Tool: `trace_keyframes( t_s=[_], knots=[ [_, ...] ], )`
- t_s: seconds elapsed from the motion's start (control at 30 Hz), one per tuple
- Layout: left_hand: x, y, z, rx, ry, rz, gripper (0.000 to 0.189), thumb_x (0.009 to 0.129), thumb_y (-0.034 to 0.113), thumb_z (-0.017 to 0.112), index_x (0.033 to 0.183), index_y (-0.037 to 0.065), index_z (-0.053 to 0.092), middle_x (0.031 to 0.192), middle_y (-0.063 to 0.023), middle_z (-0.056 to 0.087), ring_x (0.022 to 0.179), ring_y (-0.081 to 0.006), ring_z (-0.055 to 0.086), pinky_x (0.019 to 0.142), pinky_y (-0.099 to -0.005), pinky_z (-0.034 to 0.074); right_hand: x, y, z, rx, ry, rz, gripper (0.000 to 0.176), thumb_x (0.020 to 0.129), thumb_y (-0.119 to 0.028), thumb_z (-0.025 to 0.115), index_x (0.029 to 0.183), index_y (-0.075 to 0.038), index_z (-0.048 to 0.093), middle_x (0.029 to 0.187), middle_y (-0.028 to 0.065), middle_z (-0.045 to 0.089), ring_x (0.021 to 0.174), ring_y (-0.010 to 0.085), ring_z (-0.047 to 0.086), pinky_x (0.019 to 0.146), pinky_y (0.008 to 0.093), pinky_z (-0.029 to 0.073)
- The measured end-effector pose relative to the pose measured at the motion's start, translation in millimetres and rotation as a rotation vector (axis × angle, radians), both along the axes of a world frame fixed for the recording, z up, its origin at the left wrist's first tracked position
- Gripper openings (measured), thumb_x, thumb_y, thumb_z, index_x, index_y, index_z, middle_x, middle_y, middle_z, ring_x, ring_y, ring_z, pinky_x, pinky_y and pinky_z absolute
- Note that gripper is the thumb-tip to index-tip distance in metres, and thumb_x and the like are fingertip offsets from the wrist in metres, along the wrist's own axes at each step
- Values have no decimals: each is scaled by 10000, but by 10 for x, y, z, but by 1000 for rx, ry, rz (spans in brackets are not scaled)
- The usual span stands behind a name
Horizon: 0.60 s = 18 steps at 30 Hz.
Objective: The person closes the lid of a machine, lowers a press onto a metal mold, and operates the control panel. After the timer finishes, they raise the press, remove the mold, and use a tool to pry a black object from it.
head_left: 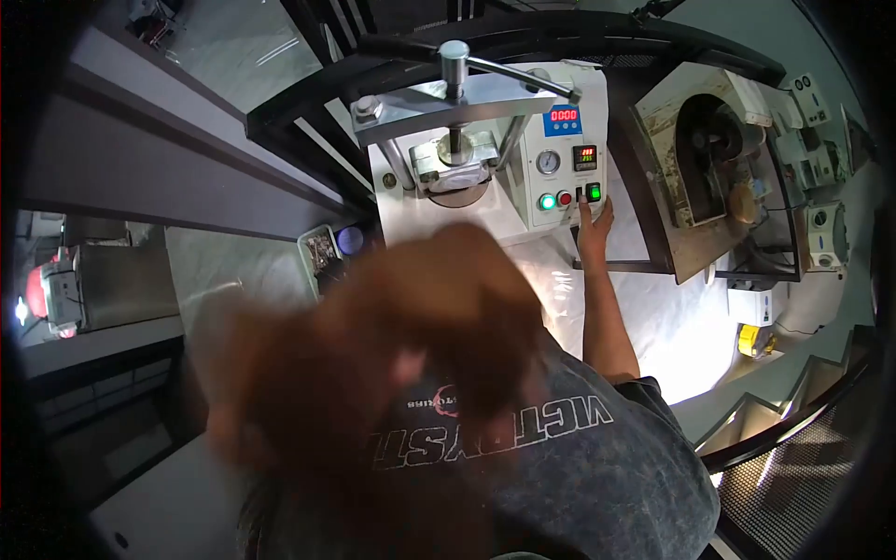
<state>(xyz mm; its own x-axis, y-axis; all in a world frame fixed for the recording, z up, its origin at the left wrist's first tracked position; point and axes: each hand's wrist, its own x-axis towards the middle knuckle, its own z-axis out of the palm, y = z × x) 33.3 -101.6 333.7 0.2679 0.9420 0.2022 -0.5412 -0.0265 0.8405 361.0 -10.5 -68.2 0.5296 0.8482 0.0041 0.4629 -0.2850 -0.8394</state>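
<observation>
Right hand (594, 233), fingers extended, at switches (595, 192) on control panel (565, 176), far press (467, 154)'s right side. Step appears to be working switches; next calls for precise fingertip. Near left hand (420, 280) blurred; grip unclear.

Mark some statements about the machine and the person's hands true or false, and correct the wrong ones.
1. The right hand is at the lower part of the control panel. True.
2. The round gauge sits below the blue-framed display. True.
3. The blue-framed display reads 1234. False: the blue-framed display shows 0000 in red.
4. The left hand is in sharp focus, far from the camera. False: the left hand is a large blur close to the camera.
5. The green switch at the panel's lower right is unlit. False: the green switch glows.
</observation>
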Motion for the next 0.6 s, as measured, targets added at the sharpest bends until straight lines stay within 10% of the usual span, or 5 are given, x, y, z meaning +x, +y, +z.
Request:
trace_keyframes(
  t_s=[0.07, 0.17, 0.33, 0.4, 0.6],
  knots=[
    [16, 582, -531, 376, 50, 185, 340, 906, 312, 572, 1044, 1, 584, 979, -100, 614, 821, -168, 582, 827, -361, 467, 2, 25, -53, 17, 18, 0, 893, 886, -545, 607, 1474, 7, 224, 1449, 308, 263, 1382, 426, 226, 1136, 501, 209],
    [-155, 1457, -864, 883, 940, 792, 485, 832, 439, 661, 1159, 84, 603, 1066, -84, 587, 967, -237, 554, 885, -360, 414, -41, 95, 1, 30, 59, -7, 926, 871, -562, 619, 1477, 0, 200, 1440, 309, 263, 1376, 429, 215, 1129, 509, 213],
    [-145, 2027, -943, 1095, 1413, 709, 512, 773, 537, 720, 1060, 116, 667, 1033, -56, 614, 967, -262, 563, 879, -373, 410, -55, 180, -204, 82, -36, -89, 962, 847, -594, 633, 1478, -7, 203, 1437, 298, 275, 1367, 428, 235, 1127, 540, 194],
    [-130, 2022, -893, 840, 1463, 580, 490, 783, 545, 710, 862, 63, 677, 858, -63, 607, 881, -271, 560, 791, -363, 437, -79, 173, -204, 100, -46, -98, 970, 842, -591, 639, 1478, -2, 204, 1448, 292, 274, 1375, 420, 229, 1132, 542, 183],
    [-128, 2097, -845, 532, 1563, 540, 637, 785, 684, 605, 875, 64, 715, 844, -96, 665, 860, -293, 632, 775, -395, 478, -91, 138, -126, 105, -51, -73, 883, 895, -561, 578, 1472, -8, 202, 1434, 290, 286, 1369, 412, 218, 1129, 531, 183]
  ],
)
